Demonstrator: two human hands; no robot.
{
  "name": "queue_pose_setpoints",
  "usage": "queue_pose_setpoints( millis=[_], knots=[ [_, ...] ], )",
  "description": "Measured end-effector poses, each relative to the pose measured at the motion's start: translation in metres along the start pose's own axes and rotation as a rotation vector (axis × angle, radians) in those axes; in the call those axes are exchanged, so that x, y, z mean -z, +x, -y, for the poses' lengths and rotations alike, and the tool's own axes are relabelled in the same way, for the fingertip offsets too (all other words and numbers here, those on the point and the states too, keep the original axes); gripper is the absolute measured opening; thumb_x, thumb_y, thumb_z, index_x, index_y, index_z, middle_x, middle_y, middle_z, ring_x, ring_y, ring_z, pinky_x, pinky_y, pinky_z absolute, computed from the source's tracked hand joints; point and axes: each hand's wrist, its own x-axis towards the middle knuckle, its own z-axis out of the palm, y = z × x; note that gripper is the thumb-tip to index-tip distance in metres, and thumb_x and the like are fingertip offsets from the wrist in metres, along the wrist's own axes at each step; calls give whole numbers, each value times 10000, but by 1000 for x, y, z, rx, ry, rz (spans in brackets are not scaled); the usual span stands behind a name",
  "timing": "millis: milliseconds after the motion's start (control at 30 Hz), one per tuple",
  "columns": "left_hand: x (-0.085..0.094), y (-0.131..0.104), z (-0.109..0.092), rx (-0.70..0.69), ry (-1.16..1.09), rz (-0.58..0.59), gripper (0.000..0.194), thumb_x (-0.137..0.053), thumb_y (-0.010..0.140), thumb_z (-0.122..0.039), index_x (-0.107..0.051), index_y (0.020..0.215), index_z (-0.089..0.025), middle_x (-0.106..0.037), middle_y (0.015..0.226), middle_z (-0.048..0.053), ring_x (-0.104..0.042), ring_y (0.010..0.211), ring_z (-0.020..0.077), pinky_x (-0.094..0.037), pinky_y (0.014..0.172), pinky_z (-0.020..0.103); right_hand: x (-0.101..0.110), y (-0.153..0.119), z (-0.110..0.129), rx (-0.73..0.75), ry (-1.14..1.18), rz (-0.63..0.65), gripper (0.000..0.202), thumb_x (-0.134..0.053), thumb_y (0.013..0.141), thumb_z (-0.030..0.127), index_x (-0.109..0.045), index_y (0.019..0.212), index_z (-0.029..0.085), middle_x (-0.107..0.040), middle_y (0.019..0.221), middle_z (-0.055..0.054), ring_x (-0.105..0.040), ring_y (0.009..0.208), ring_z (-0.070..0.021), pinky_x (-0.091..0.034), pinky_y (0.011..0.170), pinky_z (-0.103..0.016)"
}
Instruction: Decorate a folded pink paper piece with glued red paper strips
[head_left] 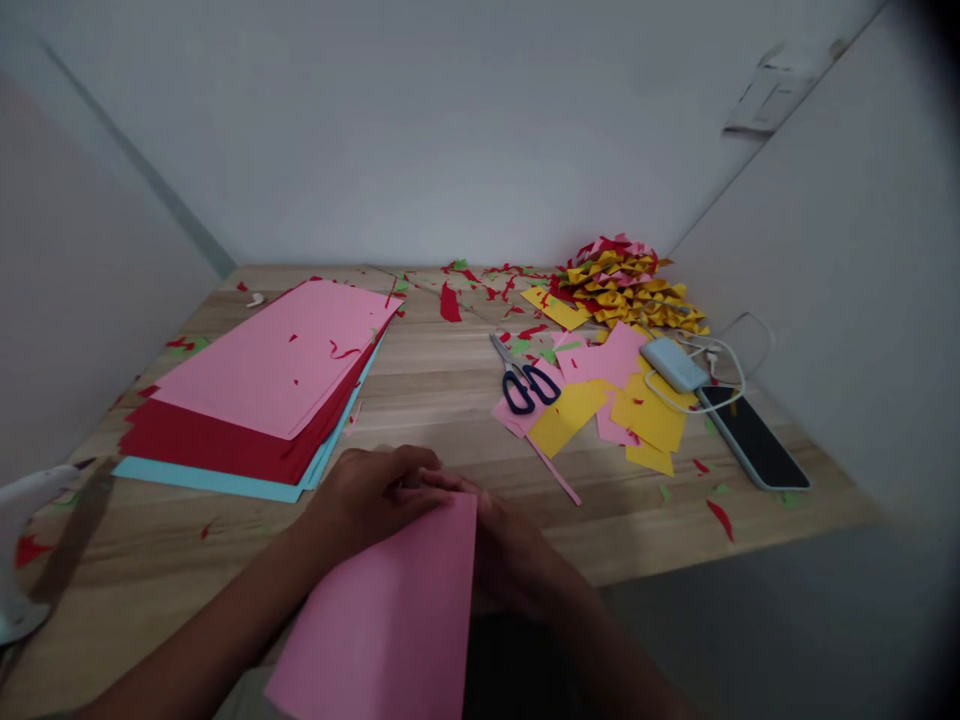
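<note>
A sheet of pink paper (397, 610) hangs over the table's front edge, its top corner between my two hands. My left hand (367, 495) is closed on the upper edge, thumb and fingers pinching it. Against the right side of that corner, my right hand (514, 540) is closed too, its fingertips meeting the left ones; part of it is hidden behind the sheet. Beyond my hands, dark-handled scissors (529, 385) lie with blades parted, partly over pink and yellow paper pieces (574, 415).
To the left lies a stack of pink, red and light blue sheets (277, 360). A white glue gun (26, 545) stands at the far left. At right are a phone (757, 440), a light blue power bank (673, 364) with a cable, and folded yellow-and-red paper strips (630, 285). Paper scraps (450, 303) litter the table.
</note>
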Motion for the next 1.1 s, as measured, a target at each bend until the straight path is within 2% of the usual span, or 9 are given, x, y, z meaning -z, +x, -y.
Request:
queue_pose_setpoints(
  millis=[67,167,267,333,433,567,667,767,1100],
  knots=[
    [7,3,3,-51,57,-10,251,-646,920,-476,-679,965,-231,-643,591,-64,-554,470,73,-395,510,201,1,1,0,-40,-48,-91,622,-661,807,647,-616,1239,202,-712,1116,-111,-671,1018,-238,-525,899,-376],
    [16,4,17,-51,120,-8,262,-617,941,-485,-684,930,-231,-613,563,-67,-541,465,74,-379,511,201,11,4,9,-80,-234,-298,381,-708,778,544,-631,894,190,-667,796,-34,-603,701,-167,-479,632,-272],
    [25,13,34,-38,191,68,262,-599,956,-465,-688,915,-222,-619,584,-53,-558,497,90,-376,526,215,27,12,26,48,-674,-587,264,-646,840,384,-519,686,211,-532,633,29,-488,596,-132,-366,545,-240],
    [29,25,37,-72,275,156,197,-606,955,-395,-700,953,-222,-680,715,-13,-629,635,128,-423,600,244,37,21,36,85,-1011,-670,243,-621,853,318,-503,668,214,-511,612,37,-471,593,-136,-324,556,-251],
    [26,44,21,-125,466,297,179,-647,897,-236,-722,1059,-253,-698,1119,65,-649,1020,240,-480,837,362,44,34,44,-5,-1400,-670,212,-603,888,303,-549,706,208,-568,632,15,-485,595,-150,-260,560,-267],
    [-2,44,-7,-45,568,425,293,-623,909,-224,-682,1195,-202,-684,1131,92,-624,1016,277,-495,854,424,43,43,43,-110,-1623,-643,238,-561,953,353,-632,787,197,-681,716,-46,-565,628,-177,-235,564,-281],
    [-26,27,-7,4,589,276,317,-541,967,-249,-650,1248,-151,-685,1129,123,-608,1025,292,-506,836,437,42,45,41,-190,-1708,-686,324,-494,993,414,-667,815,206,-721,745,-73,-604,622,-198,-211,553,-293],
    [-35,13,7,-37,541,138,319,-476,1004,-264,-645,1260,-173,-681,1166,122,-599,1042,279,-505,865,435,41,45,40,-222,-1745,-712,362,-456,1009,436,-679,823,220,-733,731,-72,-626,610,-202,-197,548,-299],
    [-29,22,26,-37,391,119,306,-474,982,-266,-673,1212,-248,-654,1109,94,-585,963,261,-509,813,428,42,44,32,-104,-1645,-725,166,-514,978,362,-617,962,233,-745,731,-31,-687,632,-189,-262,538,-276]
  ],
)
